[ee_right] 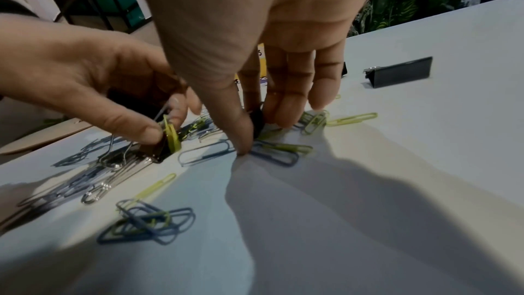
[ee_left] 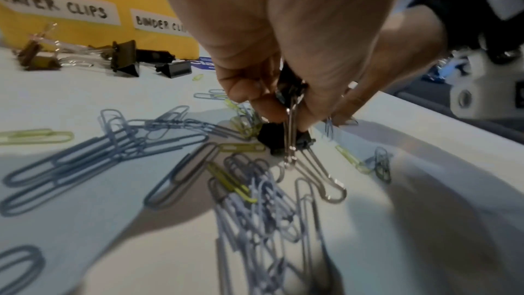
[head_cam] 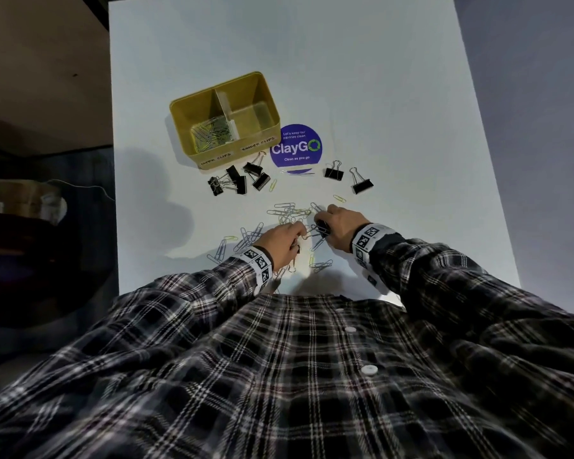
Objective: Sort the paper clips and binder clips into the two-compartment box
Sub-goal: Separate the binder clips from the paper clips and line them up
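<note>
The yellow two-compartment box (head_cam: 183,125) stands at mid-table; its left half, labelled paper clips, holds paper clips (head_cam: 211,134). Blue and yellow-green paper clips (head_cam: 287,210) lie scattered round both hands near the front edge. My left hand (head_cam: 300,231) pinches a black binder clip (ee_left: 290,89) between thumb and fingers, its wire handles hanging down and a yellow-green paper clip (ee_right: 171,136) caught on it. My right hand (ee_right: 255,134), just to the right, pinches another black binder clip (ee_right: 257,121) that sits on the table.
Several black binder clips (head_cam: 236,180) lie in front of the box, and two more (head_cam: 333,173) sit to the right of a round purple sticker (head_cam: 295,145). The white table (head_cam: 378,94) ends at my body; dark furniture stands off its left edge.
</note>
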